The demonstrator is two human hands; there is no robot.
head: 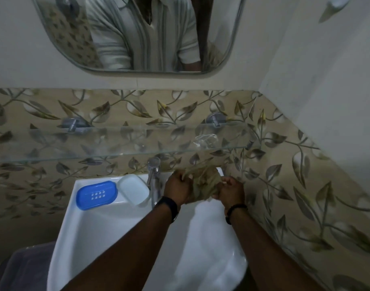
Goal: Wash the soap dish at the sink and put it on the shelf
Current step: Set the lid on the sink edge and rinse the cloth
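A blue soap dish tray [97, 194] with drain holes lies on the white sink's [91, 238] back left ledge. Beside it, to the right, rests a translucent white soap dish part [133, 189], touching the tap's base. Both of my hands are over the basin's back right. My left hand [176, 189] and my right hand [231, 191] together grip a crumpled beige cloth [204, 182] between them. The glass shelf [79, 148] runs along the wall above the sink.
A chrome tap [154, 181] stands at the sink's back centre, just left of my left hand. A clear object [206, 141] sits on the shelf's right part. A mirror [137, 34] hangs above. The tiled wall closes in on the right. A grey bin [26, 267] stands at lower left.
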